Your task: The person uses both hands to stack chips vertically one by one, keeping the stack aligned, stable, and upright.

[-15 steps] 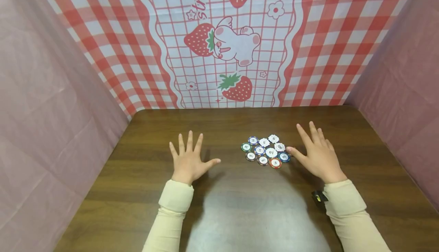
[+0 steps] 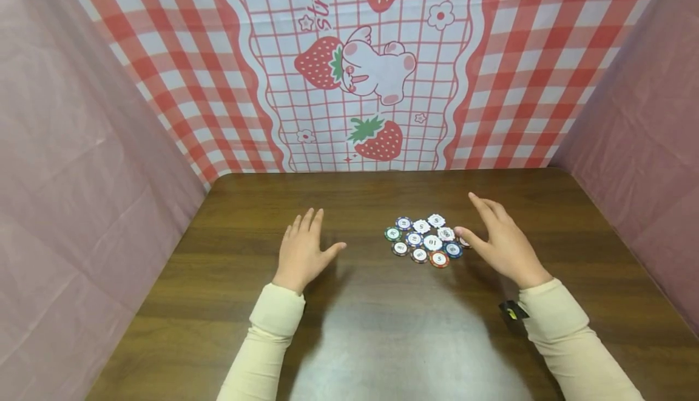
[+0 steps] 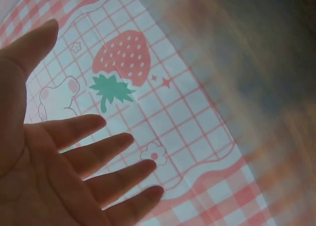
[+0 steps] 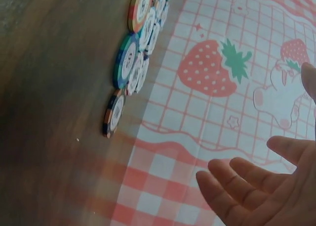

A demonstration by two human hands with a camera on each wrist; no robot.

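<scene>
So, poker chips (image 2: 430, 243) lie flat in a loose cluster on the wood-grain worktop (image 2: 349, 207), right of centre, closer to the back edge than to the person. Red-rimmed chip marked 5 (image 2: 439, 259) on the near side, green-rimmed chip (image 2: 392, 233) at the left end, blue-rimmed chip (image 2: 452, 250) toward the right.

Right hand (image 2: 505, 252): released, holding nothing, fingers extended, thumb apart. It's in the air between the cluster and the worktop's right edge; in the head view its thumb partly hides the rightmost chip (image 2: 466, 244). Right wrist view shows hand and chips apart.

Left hand (image 2: 300, 258): released too, fingers extended, thumb out toward the chips, well apart from them, over the left half.

Black wrist device (image 2: 513, 310) at the right cuff. Strawberry-print gingham cloth (image 2: 377, 67) hangs behind the back edge; pink curtains (image 2: 98, 146) at both sides.
</scene>
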